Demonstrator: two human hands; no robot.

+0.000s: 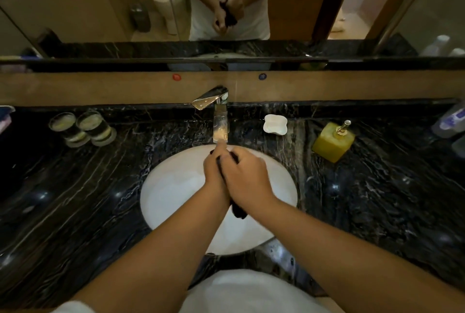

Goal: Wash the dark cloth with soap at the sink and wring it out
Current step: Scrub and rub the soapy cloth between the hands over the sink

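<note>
Both hands are clasped together over the white sink basin (173, 186), just below the chrome faucet (218, 121). My left hand (214, 174) and my right hand (247, 179) are pressed around the dark cloth (239, 210). Only a dark end of the cloth hangs out below my wrists, and thin dark strips show between my fingers. The rest of the cloth is hidden inside the grip. The mirror above shows both hands wrapped on the twisted cloth. I cannot tell whether water runs from the spout.
A yellow soap dispenser (333, 141) stands on the black marble counter (377, 199) to the right, with a white soap dish (275, 124) nearer the faucet. Two glass tumblers (83, 128) sit at the left. Bottles (450, 121) stand at the far right edge.
</note>
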